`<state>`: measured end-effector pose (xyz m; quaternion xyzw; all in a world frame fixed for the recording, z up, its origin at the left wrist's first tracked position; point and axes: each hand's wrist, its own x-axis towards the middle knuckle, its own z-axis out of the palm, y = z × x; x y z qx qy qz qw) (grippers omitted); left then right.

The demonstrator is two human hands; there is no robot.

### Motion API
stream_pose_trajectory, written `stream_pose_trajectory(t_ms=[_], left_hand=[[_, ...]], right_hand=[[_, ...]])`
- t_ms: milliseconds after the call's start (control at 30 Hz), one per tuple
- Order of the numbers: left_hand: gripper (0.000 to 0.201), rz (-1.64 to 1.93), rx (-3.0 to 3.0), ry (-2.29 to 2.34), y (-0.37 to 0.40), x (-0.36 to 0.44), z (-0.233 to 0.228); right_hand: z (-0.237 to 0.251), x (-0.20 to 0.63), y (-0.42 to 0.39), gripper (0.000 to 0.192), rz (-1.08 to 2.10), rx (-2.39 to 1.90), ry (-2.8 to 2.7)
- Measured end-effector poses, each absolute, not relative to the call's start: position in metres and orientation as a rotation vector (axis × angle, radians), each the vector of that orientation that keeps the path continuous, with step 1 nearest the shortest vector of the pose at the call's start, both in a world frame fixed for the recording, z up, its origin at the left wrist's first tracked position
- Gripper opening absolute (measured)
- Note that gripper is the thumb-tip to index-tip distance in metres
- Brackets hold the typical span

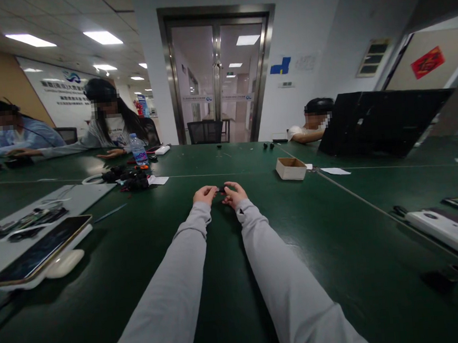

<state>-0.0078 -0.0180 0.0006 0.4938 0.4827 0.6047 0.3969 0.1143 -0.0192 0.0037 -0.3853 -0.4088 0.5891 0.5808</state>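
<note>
One small dark part is pinched between the fingers of the left hand and the right hand, just above the green bench; its long axis cannot be told. Also shown: one cardboard box, one water bottle, one phone, three seated people.

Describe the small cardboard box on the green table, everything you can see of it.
The cardboard box is small, low and rectangular, plain brown outside with pale side walls. Its top is open; whether anything lies inside cannot be seen. It sits flat on the green table, slightly turned, beyond and to the right of the person's hands. Nothing holds it. A white paper slip lies just to its right.
</note>
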Motion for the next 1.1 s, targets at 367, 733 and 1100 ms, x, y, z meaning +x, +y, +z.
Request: stream_pose_trajectory(t_ms=[367, 733, 1100], left_hand=[[0.017, 1.519, 1.294, 1.267, -0.0200, -0.0086, 0.0028], [0.019, 1.484, 1.285, 1.302, -0.0220, -0.0076, 0.0040], [0.028, 1.422, 1.359, 1.427, -0.0199, -0.0090, 0.0003]], right_hand=[[0.0044, 0.1148, -0.0214, 0.021, 1.363, -0.892, -0.953], [-0.0005, 0.1152, -0.0178, 0.024, 1.358, -0.884, -0.961], [0.0011, 0.1162, -0.0190, 0.025, 1.373, -0.877, -0.978]])
